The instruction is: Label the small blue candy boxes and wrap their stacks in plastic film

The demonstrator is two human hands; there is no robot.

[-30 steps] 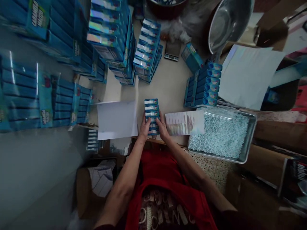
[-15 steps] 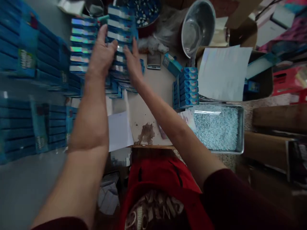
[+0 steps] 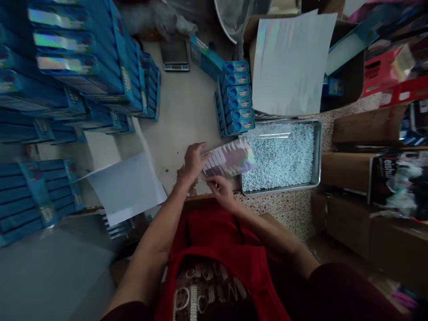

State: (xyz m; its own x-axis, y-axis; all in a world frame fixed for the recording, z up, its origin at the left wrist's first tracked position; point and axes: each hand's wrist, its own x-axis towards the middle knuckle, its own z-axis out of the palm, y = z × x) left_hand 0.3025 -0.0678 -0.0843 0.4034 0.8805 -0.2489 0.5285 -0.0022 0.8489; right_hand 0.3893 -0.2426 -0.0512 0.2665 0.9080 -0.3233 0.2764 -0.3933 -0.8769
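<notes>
A shiny, silvery-pink sheet with a row of pale strips (image 3: 234, 158) lies at the table's front edge, its right end over a metal tray (image 3: 319, 156) of pale blue pellets. My left hand (image 3: 195, 161) grips the sheet's left end, thumb on top. At the lower left corner of that sheet, my right hand (image 3: 220, 189) has its fingers curled and pinched together. Just behind the sheet stands a small stack of blue boxes (image 3: 236, 98) with round holes in their ends.
Tall stacks of blue boxes (image 3: 100, 58) fill the left side. White paper (image 3: 129, 187) overhangs the front edge. A small scale (image 3: 175, 55) and a loose blue box (image 3: 206, 55) lie at the back. White sheets (image 3: 292, 64) cover a carton; more cartons (image 3: 347, 171) stand at right.
Both hands have left the blue box stack at the upper left and come down to the shiny sheet near my body. The view has shifted, and the left stacks look larger.
</notes>
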